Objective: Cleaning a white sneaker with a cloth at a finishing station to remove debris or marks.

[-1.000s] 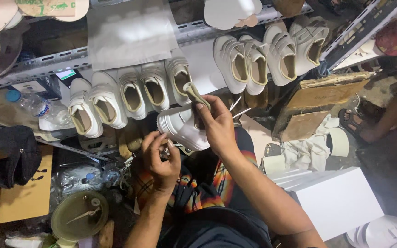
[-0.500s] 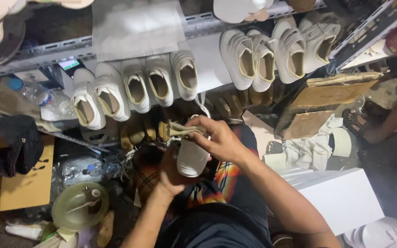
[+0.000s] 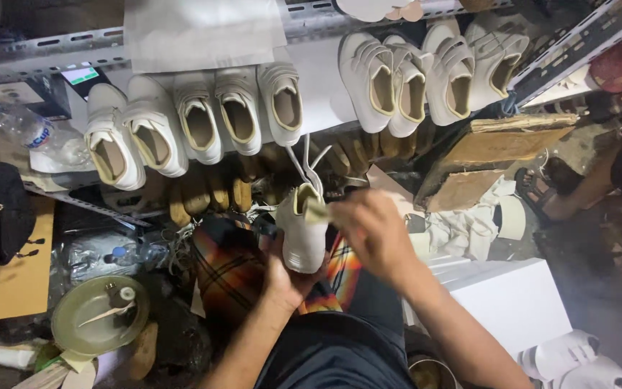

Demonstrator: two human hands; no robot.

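My left hand (image 3: pixel 281 277) grips a white shoe upper (image 3: pixel 302 229) from below, toe pointing toward me, loose white laces trailing up from it. My right hand (image 3: pixel 371 232) is blurred with motion and pinches a small pale strip (image 3: pixel 316 210) at the shoe's opening. Both hands sit over my lap, which is covered by a plaid cloth (image 3: pixel 233 268).
A white shelf (image 3: pixel 318 72) holds a row of white shoes (image 3: pixel 199 119) and a second group (image 3: pixel 412 75). Wooden lasts (image 3: pixel 210 193) lie beneath. A green bowl with a stick (image 3: pixel 98 315) sits lower left, a white box (image 3: pixel 512 302) at right, another person's sandalled foot (image 3: pixel 538 191) beyond.
The shoe has been turned and lowered in my left hand. My right hand has shifted right across the shoe's opening. The camera view has moved closer to the shelf.
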